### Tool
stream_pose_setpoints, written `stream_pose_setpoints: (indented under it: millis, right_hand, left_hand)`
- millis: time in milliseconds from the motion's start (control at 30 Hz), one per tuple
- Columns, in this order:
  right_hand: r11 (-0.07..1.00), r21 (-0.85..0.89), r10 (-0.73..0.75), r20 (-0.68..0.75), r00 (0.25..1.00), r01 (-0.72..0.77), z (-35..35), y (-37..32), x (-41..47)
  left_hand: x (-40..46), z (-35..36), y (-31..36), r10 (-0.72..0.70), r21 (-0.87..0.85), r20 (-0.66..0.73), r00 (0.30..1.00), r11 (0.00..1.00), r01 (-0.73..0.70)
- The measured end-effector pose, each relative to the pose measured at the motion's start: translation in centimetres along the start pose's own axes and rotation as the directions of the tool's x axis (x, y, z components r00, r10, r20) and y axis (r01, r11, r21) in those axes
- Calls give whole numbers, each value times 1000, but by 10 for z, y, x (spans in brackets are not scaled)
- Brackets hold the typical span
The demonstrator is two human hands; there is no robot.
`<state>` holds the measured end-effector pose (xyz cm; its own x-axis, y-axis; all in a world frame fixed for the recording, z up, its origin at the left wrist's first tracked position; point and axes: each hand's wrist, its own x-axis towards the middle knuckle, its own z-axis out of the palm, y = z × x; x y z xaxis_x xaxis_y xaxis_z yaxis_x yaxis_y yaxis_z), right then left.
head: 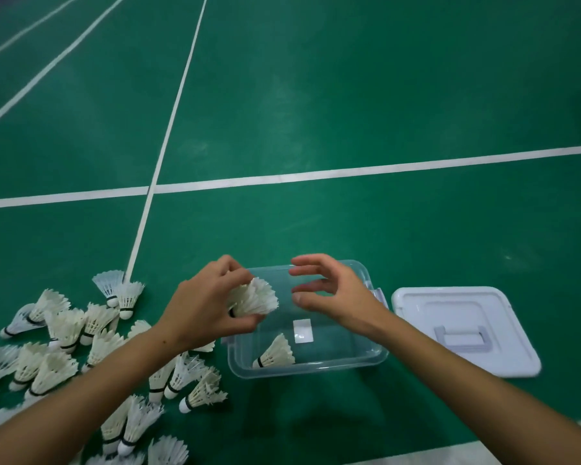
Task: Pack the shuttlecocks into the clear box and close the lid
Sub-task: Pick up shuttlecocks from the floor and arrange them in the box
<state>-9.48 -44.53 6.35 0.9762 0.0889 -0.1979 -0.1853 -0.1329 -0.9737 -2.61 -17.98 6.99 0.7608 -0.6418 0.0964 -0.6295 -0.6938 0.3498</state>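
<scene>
floor: green court floor [349, 95] | markings: white court lines [316, 176] crossing at left

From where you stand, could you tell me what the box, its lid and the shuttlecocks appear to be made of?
The clear box looks like glossy transparent plastic: the green floor shows through its walls. The lid seems opaque, whitish moulded plastic with a recessed handle. The shuttlecock in the left hand has a matte white skirt, apparently real feathers given its ragged tips, though synthetic is possible.

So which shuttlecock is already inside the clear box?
The single shuttlecock lying on its side at the near-left corner of the clear box. The left hand grips another above the box; the pile lies on the floor.
</scene>
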Motion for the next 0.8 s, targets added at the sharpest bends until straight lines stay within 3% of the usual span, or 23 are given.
stream_pose_setpoints:
  millis: [167,367,533,633,800]
  right_hand:
    - [983,-167,-81,-26,996,76,17,-19,-12]
    - [964,-264,-68,-96,993,41,12,-4,-6]
    - [980,-195,22,-78,997,-37,6,10,-4]
    - [979,-177,74,-139,987,-99,-7,17,-8]
    - [887,-439,87,-141,986,-141,-16,41,-4]
  left_hand:
    - [18,12,27,90,128,85,992,987,-100]
    - [28,29,31,94,62,96,991,993,-100]
    - [32,42,28,107,38,134,985,993,-114]
    - [34,39,18,90,19,131,987,995,-94]
    - [26,32,-1,62,-56,103,993,997,-56]
